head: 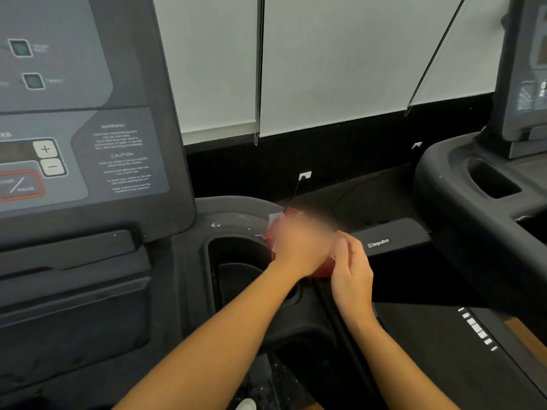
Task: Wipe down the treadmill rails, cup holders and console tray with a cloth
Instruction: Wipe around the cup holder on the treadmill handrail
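A red cloth [291, 216] with a white edge lies bunched on the right rim of the treadmill's right cup holder [236, 261]. My left hand [302, 247], blurred by motion, presses down on the cloth and covers most of it. My right hand [350, 264] sits just to its right, fingers curled against the cloth's lower right part near the side rail [384, 241] marked "impulse". Wet streaks show on the grey console tray rim [233, 220] above the cup holder. The console panel [74, 128] fills the left side.
A second treadmill's console and cup holder [491, 182] stand at the right. White blinds with hanging cords [259, 69] cover the wall behind. A wall socket with a cable [305, 175] sits low on the black wall. A deeper pocket [305, 350] lies below the cup holder.
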A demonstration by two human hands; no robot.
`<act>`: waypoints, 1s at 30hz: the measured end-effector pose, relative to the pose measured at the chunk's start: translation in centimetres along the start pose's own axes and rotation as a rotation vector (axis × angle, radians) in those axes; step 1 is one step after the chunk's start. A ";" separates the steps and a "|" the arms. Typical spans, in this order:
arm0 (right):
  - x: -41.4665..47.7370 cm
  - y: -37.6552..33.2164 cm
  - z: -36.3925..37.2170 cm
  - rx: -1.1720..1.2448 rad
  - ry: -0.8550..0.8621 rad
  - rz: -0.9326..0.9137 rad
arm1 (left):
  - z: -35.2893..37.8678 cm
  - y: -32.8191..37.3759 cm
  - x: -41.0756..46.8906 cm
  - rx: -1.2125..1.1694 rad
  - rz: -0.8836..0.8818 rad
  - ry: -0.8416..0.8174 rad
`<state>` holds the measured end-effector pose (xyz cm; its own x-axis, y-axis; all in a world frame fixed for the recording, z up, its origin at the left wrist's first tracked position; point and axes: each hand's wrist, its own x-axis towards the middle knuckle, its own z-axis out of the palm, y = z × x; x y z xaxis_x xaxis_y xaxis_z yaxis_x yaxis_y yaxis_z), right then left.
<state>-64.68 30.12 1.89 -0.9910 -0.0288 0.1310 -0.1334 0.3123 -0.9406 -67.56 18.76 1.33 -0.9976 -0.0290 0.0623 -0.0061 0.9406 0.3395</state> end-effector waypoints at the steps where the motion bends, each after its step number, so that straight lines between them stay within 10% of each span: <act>1: 0.2 0.1 -0.2 0.070 0.054 0.062 | 0.3 0.5 -0.4 -0.012 0.026 0.014; 7: 1.9 -0.3 -1.8 0.578 0.193 0.454 | 1.2 1.6 -2.4 -0.214 0.136 0.153; 19: 0.4 -5.5 -0.4 0.403 -0.417 0.048 | -5.3 2.6 -5.0 -1.770 -0.425 -0.045; 24: 3.0 -7.2 -1.3 0.130 -0.431 -0.156 | -6.9 -2.1 -7.8 -1.050 -0.343 0.191; 30: 4.2 -5.6 1.7 -0.832 -0.770 -0.462 | -5.1 -8.9 -11.9 -0.297 -0.531 0.446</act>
<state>-68.06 26.65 7.21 -0.6395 -0.7640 -0.0859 -0.7052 0.6274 -0.3302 -55.34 8.99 2.34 -0.7431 -0.6466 0.1720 -0.3967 0.6328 0.6649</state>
